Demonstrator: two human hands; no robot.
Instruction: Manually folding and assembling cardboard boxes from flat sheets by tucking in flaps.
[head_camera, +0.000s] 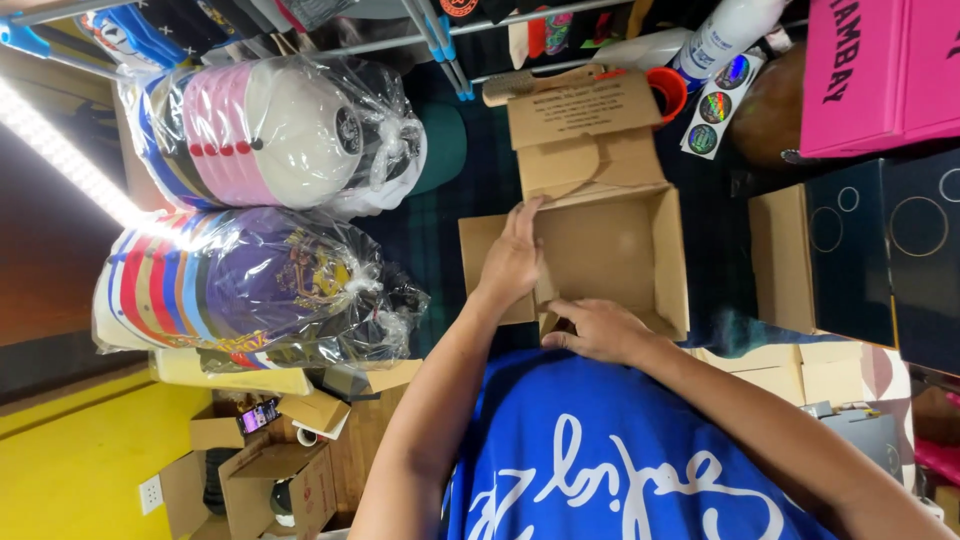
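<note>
— While my left hand (512, 255) lies flat on the left wall of the cardboard box (610, 250), the fingers are stretched out and nearly straight. This grip is not closed on anything; it only presses the flap against the wall.

— And the other hand?

— My right hand (600, 330) is at the near edge of the box, fingers bent over the small flap there. It is half closed and pinches the cardboard lightly. I judge that I hold both sides this way so the walls stay upright and the box keeps its square shape.

— Where is the box itself?

— It stands open on the bench (440, 235), just in front of my chest, and as far as I see nothing is inside. Its long lid flap (585, 110) lies opened away from me, with some print on it.

— What is around it?

— To my left there are two clear plastic bags of stacked caps: one pink and white stack (270, 130), one stack with purple and striped caps (250, 285). They lie near the box but do not touch it. Beyond the lid is an orange cup (668, 92) and a strip of round shiny stickers (716, 105). On my right stand a pink box (880, 75) and dark boxes with circles (880, 250), well apart from my hands.
</note>
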